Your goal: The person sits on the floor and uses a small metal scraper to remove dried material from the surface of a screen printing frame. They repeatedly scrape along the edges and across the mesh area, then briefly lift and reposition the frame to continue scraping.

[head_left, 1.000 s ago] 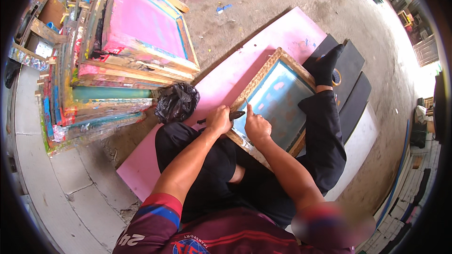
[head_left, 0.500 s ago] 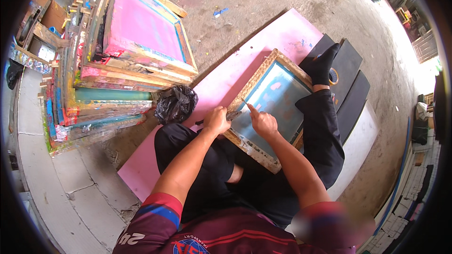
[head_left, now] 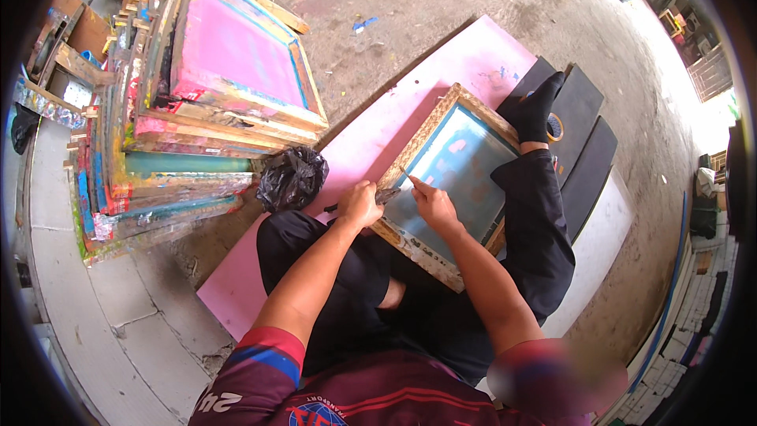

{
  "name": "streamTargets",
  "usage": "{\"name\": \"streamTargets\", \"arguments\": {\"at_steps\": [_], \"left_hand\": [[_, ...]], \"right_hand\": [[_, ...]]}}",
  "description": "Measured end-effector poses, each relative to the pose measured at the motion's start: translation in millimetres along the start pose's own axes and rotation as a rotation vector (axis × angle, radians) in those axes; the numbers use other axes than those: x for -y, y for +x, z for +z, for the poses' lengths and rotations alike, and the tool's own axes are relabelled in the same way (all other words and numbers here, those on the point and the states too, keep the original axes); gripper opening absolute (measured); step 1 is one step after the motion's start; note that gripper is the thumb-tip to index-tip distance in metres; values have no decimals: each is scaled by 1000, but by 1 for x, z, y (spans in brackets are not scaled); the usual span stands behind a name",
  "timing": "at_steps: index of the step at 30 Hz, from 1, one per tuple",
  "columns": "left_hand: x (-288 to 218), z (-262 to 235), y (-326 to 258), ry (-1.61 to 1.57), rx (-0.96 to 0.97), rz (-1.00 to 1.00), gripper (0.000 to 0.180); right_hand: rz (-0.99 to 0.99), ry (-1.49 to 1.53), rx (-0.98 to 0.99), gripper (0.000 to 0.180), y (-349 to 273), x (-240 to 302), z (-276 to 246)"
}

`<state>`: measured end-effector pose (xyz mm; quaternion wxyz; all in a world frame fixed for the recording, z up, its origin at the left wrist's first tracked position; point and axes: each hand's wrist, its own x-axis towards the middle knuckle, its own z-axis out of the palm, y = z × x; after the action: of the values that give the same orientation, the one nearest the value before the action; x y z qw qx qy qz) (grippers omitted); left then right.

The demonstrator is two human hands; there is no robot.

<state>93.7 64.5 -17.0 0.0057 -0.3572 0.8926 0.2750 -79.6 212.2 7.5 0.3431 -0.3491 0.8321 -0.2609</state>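
A wooden-framed printing screen [head_left: 455, 170] with bluish mesh leans across my lap. My left hand [head_left: 360, 204] is closed around a dark metal hand tool [head_left: 387, 195], its jaw end against the frame's left rail; its exact kind is unclear. My right hand [head_left: 434, 206] is over the mesh near that same rail, fingers curled and the index finger reaching toward the wood. A thin, short sliver [head_left: 404, 171] shows at that fingertip, too small to name. Whatever lies inside the right fingers is hidden.
Stacked, paint-stained screens [head_left: 236, 43] stand at the left, beside a crumpled black plastic bag [head_left: 293, 177]. A pink board [head_left: 363, 130] lies beneath me on the concrete floor. Near my socked foot are dark panels [head_left: 585, 122] and a tape roll [head_left: 555, 127].
Both hands and the screen have shifted very slightly left in view, along with the surroundings. Their hold and placement look about the same.
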Motion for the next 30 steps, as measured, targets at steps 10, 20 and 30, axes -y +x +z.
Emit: {"name": "streamTargets", "arguments": {"at_steps": [10, 20, 30], "left_hand": [[8, 4, -1, -11, 7, -9, 34], [5, 2, -1, -26, 4, -9, 31], [7, 7, 3, -29, -16, 4, 25]], "right_hand": [[286, 513, 312, 42, 20, -18, -14], [605, 986, 419, 37, 34, -2, -25], [25, -270, -127, 39, -9, 18, -13]]}}
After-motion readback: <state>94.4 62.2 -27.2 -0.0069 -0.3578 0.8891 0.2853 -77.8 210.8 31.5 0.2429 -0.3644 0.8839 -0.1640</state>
